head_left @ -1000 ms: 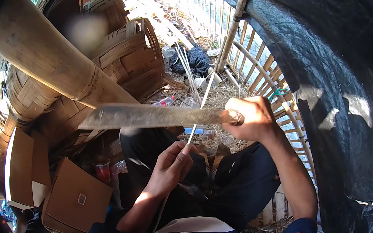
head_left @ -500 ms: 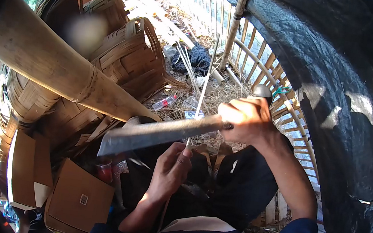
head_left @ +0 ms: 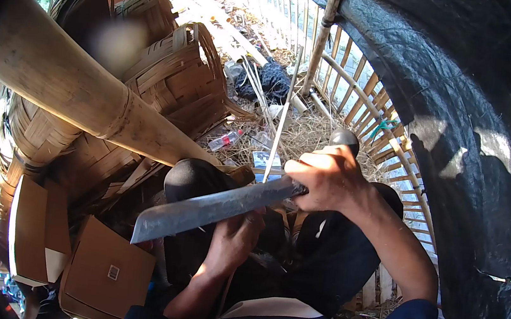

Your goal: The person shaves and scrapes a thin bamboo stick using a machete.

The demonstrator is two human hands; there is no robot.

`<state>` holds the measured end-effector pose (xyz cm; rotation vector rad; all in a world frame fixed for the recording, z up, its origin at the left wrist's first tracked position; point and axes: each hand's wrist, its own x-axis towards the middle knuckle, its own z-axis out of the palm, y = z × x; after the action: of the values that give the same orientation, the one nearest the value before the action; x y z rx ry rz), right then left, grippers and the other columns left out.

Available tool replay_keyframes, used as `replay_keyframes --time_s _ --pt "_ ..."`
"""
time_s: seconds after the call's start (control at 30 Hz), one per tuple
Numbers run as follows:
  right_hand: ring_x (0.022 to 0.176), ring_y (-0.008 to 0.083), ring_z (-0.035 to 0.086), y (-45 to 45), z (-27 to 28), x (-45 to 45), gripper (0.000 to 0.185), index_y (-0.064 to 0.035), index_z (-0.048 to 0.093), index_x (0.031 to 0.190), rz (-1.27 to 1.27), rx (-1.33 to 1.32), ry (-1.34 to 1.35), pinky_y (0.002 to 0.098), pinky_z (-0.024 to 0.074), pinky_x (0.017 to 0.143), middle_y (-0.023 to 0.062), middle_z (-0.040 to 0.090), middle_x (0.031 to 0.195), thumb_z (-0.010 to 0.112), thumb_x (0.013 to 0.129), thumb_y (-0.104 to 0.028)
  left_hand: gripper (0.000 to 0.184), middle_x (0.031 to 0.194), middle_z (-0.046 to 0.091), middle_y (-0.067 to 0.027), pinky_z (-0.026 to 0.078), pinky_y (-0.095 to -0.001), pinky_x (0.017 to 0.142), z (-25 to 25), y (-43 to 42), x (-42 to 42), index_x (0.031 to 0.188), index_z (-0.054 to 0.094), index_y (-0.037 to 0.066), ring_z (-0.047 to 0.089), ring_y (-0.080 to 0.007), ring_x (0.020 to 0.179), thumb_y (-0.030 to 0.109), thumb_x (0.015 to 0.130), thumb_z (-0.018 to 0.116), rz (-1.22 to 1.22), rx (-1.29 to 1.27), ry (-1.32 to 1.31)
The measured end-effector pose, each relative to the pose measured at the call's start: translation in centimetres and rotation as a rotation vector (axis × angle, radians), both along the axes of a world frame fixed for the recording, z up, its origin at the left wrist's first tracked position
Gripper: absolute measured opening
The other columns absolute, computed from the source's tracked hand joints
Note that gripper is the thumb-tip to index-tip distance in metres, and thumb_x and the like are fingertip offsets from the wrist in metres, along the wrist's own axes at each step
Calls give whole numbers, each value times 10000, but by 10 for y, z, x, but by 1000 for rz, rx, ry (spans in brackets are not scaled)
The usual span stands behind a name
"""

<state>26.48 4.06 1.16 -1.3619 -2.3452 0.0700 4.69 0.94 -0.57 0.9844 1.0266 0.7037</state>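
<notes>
The left hand point(head_left: 234, 240) is clasping a thin strip point(head_left: 282, 121) running lengthwise away beyond its grip; the right hand point(head_left: 328, 180) is gripping a knife point(head_left: 208, 210) crosswise over it.

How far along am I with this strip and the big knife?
The strip already looks split long and narrow. In hand: your left hand grips it, and your right hand holds the knife across it. Likely left: more trimming, though its surface is too small to judge. Whether the woven baskets nearby are finished, I can't tell.
</notes>
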Motion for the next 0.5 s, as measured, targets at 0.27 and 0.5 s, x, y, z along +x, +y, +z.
replay_keyframes --time_s 0.27,0.5 --pt "665 298 634 29 -9 70 232 -102 600 786 -458 41 65 452 502 615 81 637 696 714 694 -281 213 617 394 59 208 -173 403 9 -2 -10 946 515 68 290 4 466 275 994 514 -34 -45 -9" --pt "463 147 485 31 -3 63 165 -63 634 748 -511 -163 623 298 391 462 9 540 561 694 770 -216 211 619 421 47 230 -176 396 -9 -3 4 966 523 52 317 -1 460 260 999 506 -120 38 -87"
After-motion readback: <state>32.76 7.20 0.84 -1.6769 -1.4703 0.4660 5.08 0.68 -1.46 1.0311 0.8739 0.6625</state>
